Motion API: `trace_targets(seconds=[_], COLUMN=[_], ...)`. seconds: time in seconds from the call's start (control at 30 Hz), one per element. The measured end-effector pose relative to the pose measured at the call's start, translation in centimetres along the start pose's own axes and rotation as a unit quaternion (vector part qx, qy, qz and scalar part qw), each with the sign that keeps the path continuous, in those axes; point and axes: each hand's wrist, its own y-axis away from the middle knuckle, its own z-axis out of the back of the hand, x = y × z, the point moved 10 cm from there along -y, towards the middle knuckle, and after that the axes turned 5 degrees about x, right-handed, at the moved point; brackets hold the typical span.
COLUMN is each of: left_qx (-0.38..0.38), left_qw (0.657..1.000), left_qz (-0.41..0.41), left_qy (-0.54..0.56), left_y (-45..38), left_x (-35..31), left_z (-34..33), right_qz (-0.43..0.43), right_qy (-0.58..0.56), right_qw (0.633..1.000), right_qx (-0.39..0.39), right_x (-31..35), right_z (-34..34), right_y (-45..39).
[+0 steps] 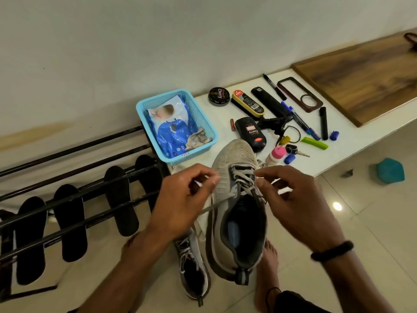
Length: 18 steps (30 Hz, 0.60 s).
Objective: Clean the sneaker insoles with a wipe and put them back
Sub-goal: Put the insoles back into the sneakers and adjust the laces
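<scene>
Centrally, low in the frame, a beige knit-mesh sneaker with grey trim (234, 199) sits with its toe on the edge of the white bench (320, 154) and its heel toward the viewer, its dark opening showing a bluish lining. The left hand (180, 199) pinches a flat grey lace (216, 203) between thumb and curled fingers (213, 180) at the shoe's left side; the right hand (291, 199) does likewise on the right, its fingers curled just beside the eyelets, a black band on the wrist. A second sneaker of similar make (194, 267) lies on the tiled floor below. At left, four flat black foam insoles (121, 199) lean against the bars of a dark metal rack (74, 163). Above the shoe, a light-blue perforated plastic basket (203, 118) holds a glossy blue-and-white wipes pack (171, 129) and a crumpled used wipe (198, 138).
</scene>
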Motion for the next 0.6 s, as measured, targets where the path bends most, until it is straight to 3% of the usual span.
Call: trace_targets(seconds=[0.1, 0.2, 0.3, 0.47, 0.6], left_qx=[0.029, 0.047, 0.08, 0.113, 0.105], left_qw=[0.997, 0.993, 0.984, 0.966, 0.966], left_qz=[-0.067, -0.097, -0.127, -0.162, -0.139], left_qy=[-0.031, -0.047, -0.092, -0.169, -0.191], left_y=[-1.5, -3.0, -3.8, -3.8, -3.2], left_x=[-1.3, -2.1, -2.4, -3.0, -2.3], left_z=[-2.4, -3.2, -4.2, -5.4, -6.2], right_qz=[0.012, 0.025, 0.048, 0.093, 0.105], right_qy=[0.039, 0.036, 0.014, 0.03, 0.006], right_qw=[0.984, 0.971, 0.972, 0.984, 0.986], right_qx=[0.175, 0.236, 0.229, 0.147, 0.126], right_x=[-0.7, -1.0, -1.2, -0.9, -1.2], right_z=[-1.6, -2.4, -2.3, -2.7, -2.8], right_y=[-2.1, -2.6, -2.1, -1.0, -0.6])
